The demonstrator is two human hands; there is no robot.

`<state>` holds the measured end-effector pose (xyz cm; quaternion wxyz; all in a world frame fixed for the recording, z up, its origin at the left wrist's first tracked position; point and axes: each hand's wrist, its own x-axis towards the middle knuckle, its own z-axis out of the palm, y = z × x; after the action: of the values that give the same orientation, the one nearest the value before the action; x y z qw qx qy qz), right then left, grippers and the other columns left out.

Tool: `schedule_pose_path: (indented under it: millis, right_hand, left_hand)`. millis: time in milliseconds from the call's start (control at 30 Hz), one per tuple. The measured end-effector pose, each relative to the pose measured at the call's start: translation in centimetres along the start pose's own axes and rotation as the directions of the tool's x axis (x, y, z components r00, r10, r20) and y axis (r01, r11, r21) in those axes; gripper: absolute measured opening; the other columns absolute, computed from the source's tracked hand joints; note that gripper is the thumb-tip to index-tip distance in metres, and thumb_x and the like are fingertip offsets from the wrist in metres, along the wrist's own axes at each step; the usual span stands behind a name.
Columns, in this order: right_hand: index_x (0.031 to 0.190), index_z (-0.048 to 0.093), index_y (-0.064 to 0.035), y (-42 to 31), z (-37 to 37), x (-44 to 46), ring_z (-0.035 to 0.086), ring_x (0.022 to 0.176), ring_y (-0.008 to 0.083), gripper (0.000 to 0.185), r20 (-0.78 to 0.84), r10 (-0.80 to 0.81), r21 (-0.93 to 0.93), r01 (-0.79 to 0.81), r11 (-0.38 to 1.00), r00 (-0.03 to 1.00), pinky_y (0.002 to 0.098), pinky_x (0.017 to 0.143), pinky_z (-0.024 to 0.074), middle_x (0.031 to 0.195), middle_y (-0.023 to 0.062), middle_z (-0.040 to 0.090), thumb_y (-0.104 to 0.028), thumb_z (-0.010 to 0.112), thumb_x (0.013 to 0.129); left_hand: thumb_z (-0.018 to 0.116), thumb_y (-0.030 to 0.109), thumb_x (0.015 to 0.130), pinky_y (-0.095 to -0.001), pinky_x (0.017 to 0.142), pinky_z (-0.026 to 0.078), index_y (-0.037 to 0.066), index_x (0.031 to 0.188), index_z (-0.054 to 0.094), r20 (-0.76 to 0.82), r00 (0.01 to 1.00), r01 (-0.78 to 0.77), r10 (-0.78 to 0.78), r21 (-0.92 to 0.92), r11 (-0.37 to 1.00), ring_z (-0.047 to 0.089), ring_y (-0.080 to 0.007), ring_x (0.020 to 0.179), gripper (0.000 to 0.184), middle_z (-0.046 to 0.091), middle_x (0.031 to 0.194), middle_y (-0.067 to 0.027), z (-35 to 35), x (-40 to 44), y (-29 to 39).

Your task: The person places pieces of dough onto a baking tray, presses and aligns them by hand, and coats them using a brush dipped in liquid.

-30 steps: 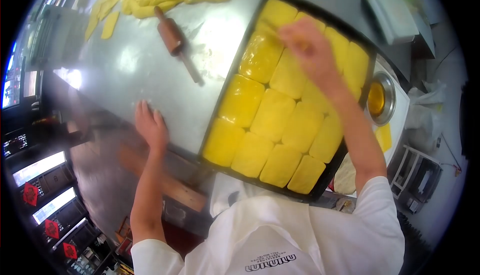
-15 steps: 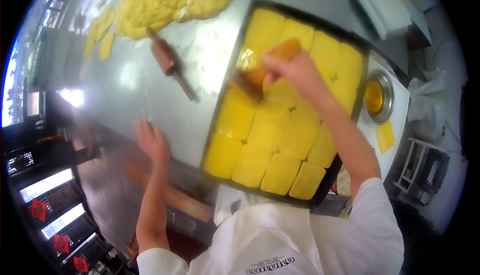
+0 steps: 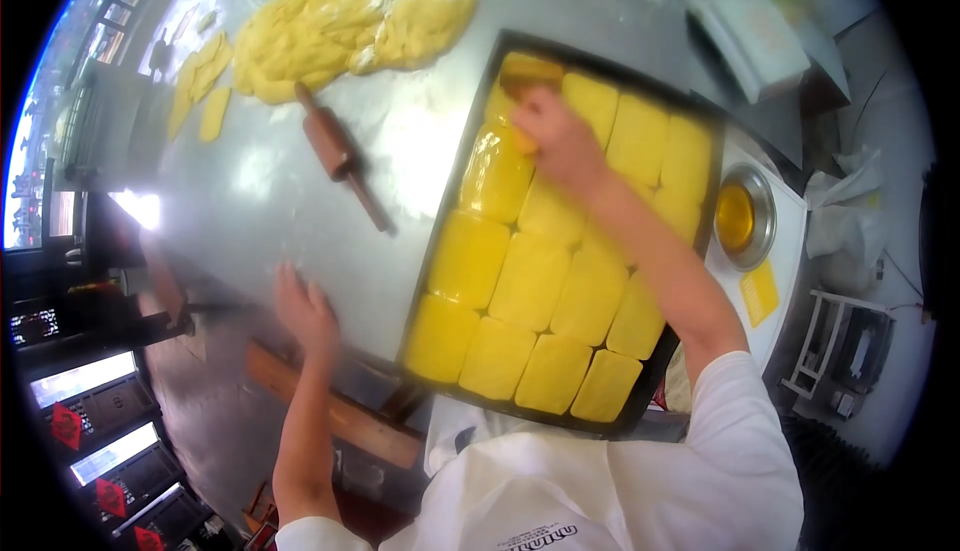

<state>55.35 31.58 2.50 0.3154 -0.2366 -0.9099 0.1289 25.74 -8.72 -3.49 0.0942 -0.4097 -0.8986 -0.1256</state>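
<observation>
A dark baking tray [image 3: 648,383] lies on the metal table, filled with rows of flat yellow dough pieces [image 3: 530,279]. My right hand [image 3: 560,141] grips a wide pastry brush [image 3: 528,79], its head on the piece in the far left corner of the tray. Part of the brush handle is hidden by my fingers. Wet gloss shows on the left column of pieces. My left hand [image 3: 307,316] rests at the near table edge, fingers stretched out and holding nothing. Beyond it, a wooden rolling pin [image 3: 330,143] lies left of the tray.
A large mass of yellow dough [image 3: 340,36] with flour sits at the back left, beside some flat dough strips [image 3: 213,114]. Right of the tray stand a metal bowl of yellow liquid [image 3: 738,216] and a yellow scraper [image 3: 760,294]. A white box [image 3: 755,36] is at the back right.
My right hand has moved the brush away from me, from the second row to the far left corner piece. More gloss shows on the second-row left piece. My left hand stays by the edge.
</observation>
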Motion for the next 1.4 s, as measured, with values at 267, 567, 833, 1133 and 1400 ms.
schedule_pose_path:
  millis: [267,567,833,1133,1400]
  right_hand:
    - [0.103,0.065,-0.0088,-5.4,-5.8,-0.8,0.064,0.09,0.0316,0.029,0.12,-0.014,0.166,-0.006,0.986,0.993,0.0419,0.073,0.054,0.097,0.0088,0.057,0.001,0.072,0.077]
    - [0.102,0.063,-0.0073,-1.8,0.1,-1.8,0.062,0.086,0.033,0.028,0.086,-0.113,-0.002,0.114,0.993,0.99,0.0435,0.072,0.052,0.094,0.0098,0.056,0.0,0.071,0.076]
    - [0.107,0.072,-0.0055,-6.6,-9.0,-3.4,0.067,0.089,0.0189,0.01,-0.131,0.308,0.354,-0.246,0.902,0.942,0.0276,0.078,0.0511,0.102,0.0076,0.068,-0.008,0.072,0.097]
    - [0.123,0.062,0.0022,3.0,-21.6,-17.6,0.071,0.086,0.0208,0.028,-0.37,0.911,0.888,-0.22,0.404,0.181,0.0337,0.084,0.0618,0.11,0.0134,0.068,-0.016,0.067,0.102]
    - [0.112,0.064,-0.0005,11.6,-22.9,-28.7,0.073,0.079,0.0238,0.026,-0.403,0.907,0.867,-0.368,0.337,-0.119,0.034,0.07,0.0636,0.099,0.0133,0.071,-0.015,0.074,0.093]
  left_hand:
    - [0.051,0.023,0.104,-0.0516,0.121,0.029,0.0,0.153,0.045,-0.019,1.0,0.012,-0.012,0.004,1.0,0.041,-0.0422,0.146,0.055,0.044,0.159,-0.0238,-0.1,0.1,0.2]
    - [0.055,0.021,0.101,-0.0527,0.12,0.03,-0.001,0.154,0.044,-0.011,1.0,0.0,0.0,0.017,1.0,0.042,-0.0429,0.145,0.058,0.045,0.158,-0.0257,-0.2,-0.2,-0.2]
    - [0.05,0.026,0.104,-0.0495,0.122,0.027,0.004,0.155,0.044,0.005,1.0,0.029,-0.029,0.021,0.999,0.038,-0.0391,0.148,0.057,0.042,0.162,-0.0193,0.2,-0.3,-0.4]
    - [0.055,0.023,0.101,-0.0535,0.119,0.032,0.002,0.149,0.052,-0.06,0.998,-0.003,0.004,0.015,1.0,0.044,-0.0435,0.143,0.053,0.048,0.156,-0.0241,0.2,-0.3,-1.0]
    - [0.045,0.032,0.107,-0.0511,0.121,0.029,0.005,0.156,0.043,0.031,0.999,0.005,-0.007,0.053,0.999,0.037,-0.0403,0.148,0.057,0.037,0.164,-0.0203,1.7,-0.2,-2.4]
